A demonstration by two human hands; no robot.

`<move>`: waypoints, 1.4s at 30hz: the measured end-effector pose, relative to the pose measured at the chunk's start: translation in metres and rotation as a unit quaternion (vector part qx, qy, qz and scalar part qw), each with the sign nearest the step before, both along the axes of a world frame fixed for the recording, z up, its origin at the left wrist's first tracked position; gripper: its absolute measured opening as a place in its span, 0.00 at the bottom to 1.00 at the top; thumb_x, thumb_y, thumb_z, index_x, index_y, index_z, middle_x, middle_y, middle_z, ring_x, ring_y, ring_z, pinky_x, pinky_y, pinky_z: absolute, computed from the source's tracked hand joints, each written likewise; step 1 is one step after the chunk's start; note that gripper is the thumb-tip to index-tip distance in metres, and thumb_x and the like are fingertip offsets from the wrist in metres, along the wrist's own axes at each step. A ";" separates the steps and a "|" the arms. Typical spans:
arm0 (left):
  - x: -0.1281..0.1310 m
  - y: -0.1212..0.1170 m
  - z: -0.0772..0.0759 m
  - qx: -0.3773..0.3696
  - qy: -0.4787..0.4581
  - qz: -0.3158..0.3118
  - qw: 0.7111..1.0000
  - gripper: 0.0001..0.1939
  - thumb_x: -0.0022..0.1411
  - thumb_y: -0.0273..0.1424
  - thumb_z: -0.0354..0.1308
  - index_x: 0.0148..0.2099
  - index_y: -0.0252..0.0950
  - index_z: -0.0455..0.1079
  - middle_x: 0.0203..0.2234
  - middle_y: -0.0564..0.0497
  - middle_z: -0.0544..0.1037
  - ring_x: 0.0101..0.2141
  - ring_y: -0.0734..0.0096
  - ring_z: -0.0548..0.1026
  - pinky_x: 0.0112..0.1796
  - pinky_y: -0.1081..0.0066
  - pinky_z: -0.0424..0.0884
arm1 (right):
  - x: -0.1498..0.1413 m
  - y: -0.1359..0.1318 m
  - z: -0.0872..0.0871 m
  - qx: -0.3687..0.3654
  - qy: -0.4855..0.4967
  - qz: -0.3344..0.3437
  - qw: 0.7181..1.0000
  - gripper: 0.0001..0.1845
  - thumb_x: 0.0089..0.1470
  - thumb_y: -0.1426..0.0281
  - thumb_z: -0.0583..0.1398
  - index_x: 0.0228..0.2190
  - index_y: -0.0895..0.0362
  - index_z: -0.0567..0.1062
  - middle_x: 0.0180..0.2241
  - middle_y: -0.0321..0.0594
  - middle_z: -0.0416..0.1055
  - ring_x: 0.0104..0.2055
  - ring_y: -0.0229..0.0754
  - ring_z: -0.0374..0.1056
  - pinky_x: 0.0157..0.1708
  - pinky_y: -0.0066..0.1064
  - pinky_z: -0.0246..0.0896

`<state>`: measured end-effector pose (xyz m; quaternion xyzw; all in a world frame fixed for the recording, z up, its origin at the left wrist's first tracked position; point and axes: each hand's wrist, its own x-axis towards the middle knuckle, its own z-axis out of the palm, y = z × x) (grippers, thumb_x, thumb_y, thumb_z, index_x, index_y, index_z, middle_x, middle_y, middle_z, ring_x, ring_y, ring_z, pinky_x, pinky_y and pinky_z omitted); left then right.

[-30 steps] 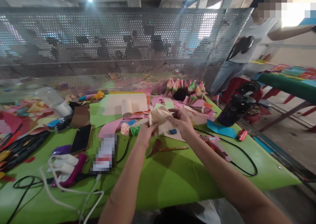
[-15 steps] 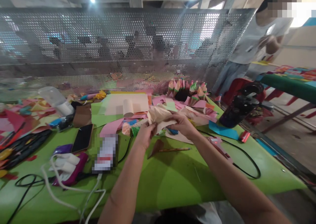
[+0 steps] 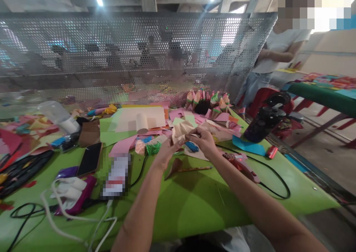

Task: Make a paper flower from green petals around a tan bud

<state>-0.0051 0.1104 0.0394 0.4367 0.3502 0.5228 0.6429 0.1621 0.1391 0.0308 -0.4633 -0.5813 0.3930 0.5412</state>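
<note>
The 2 hands, left hand (image 3: 167, 151) and right hand (image 3: 204, 142), pinch the cream paper (image 3: 182, 130) above the green table (image 3: 194, 204). A pencil (image 3: 196, 168) lies on the near side.

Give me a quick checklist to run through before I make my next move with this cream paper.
1. Cream paper in the grip of left hand and right hand: ok.
2. Pencil lying near the hands: ok.
3. Loose sheets beyond the hands neatly stacked: not ok, they overlap untidily.
4. Right forearm clear of the pink corded tool: cannot tell, they look very close.
5. Pink corded tool cool: cannot tell.
</note>
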 end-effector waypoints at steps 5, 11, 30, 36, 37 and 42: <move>0.002 0.008 -0.010 -0.031 0.029 0.062 0.997 0.22 0.43 0.37 0.74 0.40 0.31 0.77 0.33 0.44 0.83 0.36 0.58 0.81 0.34 0.67 0.76 | -0.003 0.001 0.000 0.012 0.024 0.013 1.000 0.14 0.37 0.59 0.68 0.25 0.54 0.75 0.24 0.36 0.72 0.29 0.42 0.66 0.30 0.33 0.62; -0.002 0.011 -0.013 -0.053 -0.036 0.061 0.996 0.16 0.47 0.29 0.70 0.40 0.32 0.76 0.33 0.46 0.83 0.32 0.62 0.82 0.33 0.67 0.77 | 0.006 0.004 0.004 0.027 0.047 0.002 0.999 0.17 0.46 0.57 0.64 0.36 0.54 0.76 0.26 0.37 0.71 0.29 0.41 0.66 0.31 0.34 0.65; -0.008 0.007 -0.005 -0.075 -0.036 0.011 0.996 0.15 0.50 0.35 0.68 0.40 0.31 0.77 0.35 0.43 0.83 0.31 0.64 0.81 0.30 0.71 0.75 | 0.009 0.008 -0.003 0.021 0.013 0.039 0.999 0.17 0.41 0.58 0.69 0.30 0.56 0.77 0.33 0.41 0.75 0.37 0.48 0.71 0.39 0.38 0.66; -0.007 0.006 -0.004 0.032 0.095 0.028 0.995 0.28 0.47 0.47 0.70 0.46 0.34 0.76 0.39 0.45 0.82 0.37 0.63 0.79 0.34 0.71 0.72 | 0.003 0.005 -0.002 -0.007 0.050 0.021 0.998 0.17 0.39 0.59 0.69 0.26 0.56 0.73 0.22 0.33 0.70 0.25 0.39 0.65 0.27 0.30 0.62; -0.007 0.007 -0.005 0.051 0.119 0.045 0.991 0.27 0.46 0.45 0.71 0.45 0.34 0.76 0.38 0.46 0.82 0.36 0.64 0.78 0.34 0.71 0.71 | 0.003 0.005 -0.002 -0.007 0.056 0.018 0.998 0.17 0.38 0.60 0.70 0.27 0.56 0.73 0.22 0.33 0.70 0.25 0.39 0.65 0.28 0.30 0.61; -0.009 0.016 -0.014 0.053 0.144 0.088 0.984 0.20 0.49 0.43 0.67 0.40 0.34 0.77 0.28 0.51 0.80 0.28 0.69 0.76 0.30 0.73 0.70 | 0.002 0.002 0.004 -0.032 0.125 0.034 0.991 0.26 0.36 0.63 0.70 0.40 0.55 0.74 0.27 0.33 0.73 0.29 0.40 0.69 0.30 0.29 0.63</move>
